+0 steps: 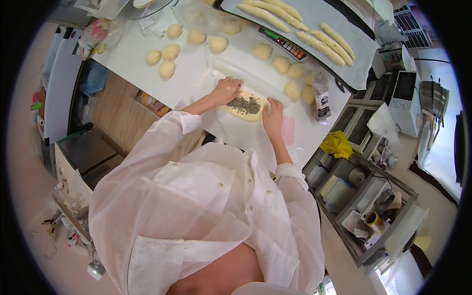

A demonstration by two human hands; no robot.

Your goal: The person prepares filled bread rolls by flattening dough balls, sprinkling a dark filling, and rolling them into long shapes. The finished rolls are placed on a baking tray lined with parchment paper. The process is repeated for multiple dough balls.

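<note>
A flattened oval of pale dough (pixel 239 116) lies on the white table in front of me. Dark, crumbly filling (pixel 246 104) covers its middle. My left hand (pixel 227 92) is closed at the dough's far left edge, with its fingers bent over the rim. At the right edge, my right hand (pixel 273 117) grips the dough between thumb and fingers. Just beyond both hands lies a translucent rolling pin (pixel 255 82), slanting down to the right. A pink dough scraper (pixel 287 130) rests beside my right wrist.
Several dough balls (pixel 218 44) sit beyond the rolling pin, on both sides. A lined baking tray (pixel 361 59) with long dough pieces stands at the far right over a digital scale (pixel 281 43). A clear packet (pixel 321 98) lies near the table's right edge.
</note>
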